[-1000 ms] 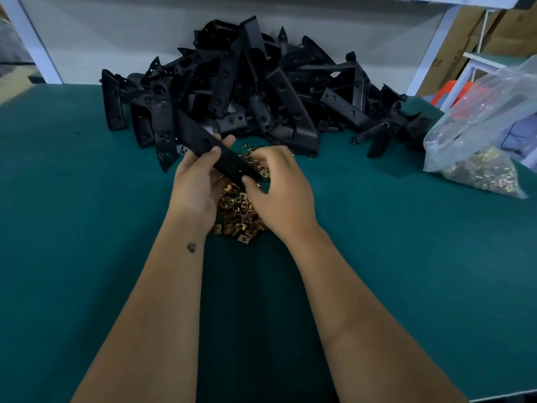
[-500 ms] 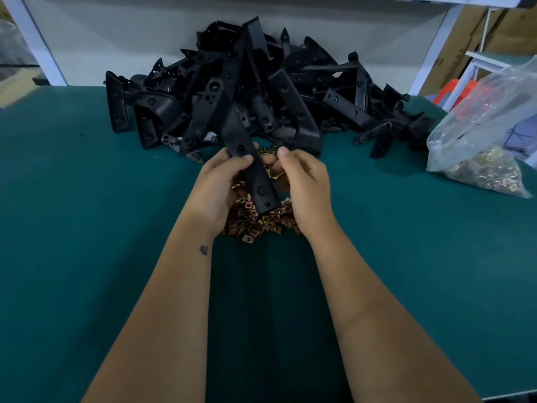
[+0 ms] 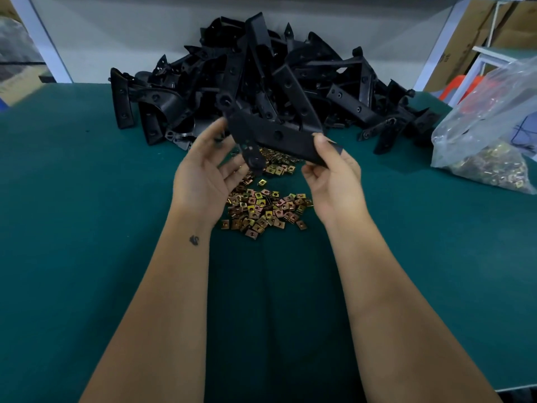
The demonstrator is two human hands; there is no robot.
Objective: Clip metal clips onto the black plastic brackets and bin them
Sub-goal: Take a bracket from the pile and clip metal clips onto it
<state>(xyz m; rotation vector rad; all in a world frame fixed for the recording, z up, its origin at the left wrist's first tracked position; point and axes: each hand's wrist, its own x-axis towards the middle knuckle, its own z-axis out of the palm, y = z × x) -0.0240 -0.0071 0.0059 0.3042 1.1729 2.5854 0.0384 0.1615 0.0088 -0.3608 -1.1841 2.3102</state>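
One black plastic bracket (image 3: 276,138) is held above the loose metal clips (image 3: 261,207), the right hand (image 3: 334,175) pinching its end and the left hand (image 3: 203,170) loosely cupped, fingers barely touching. Behind the clips a large bracket pile (image 3: 261,82) waits; no clip shows on this bracket and no bin is visible, so most work seems left.

Blk bracket (image 3: 276,135) held aloft, tilted; clips (image 3: 261,207) loose beneath

A green-topped table (image 3: 87,257) stands against a grey wall (image 3: 130,33), cardboard boxes (image 3: 470,39) at right.
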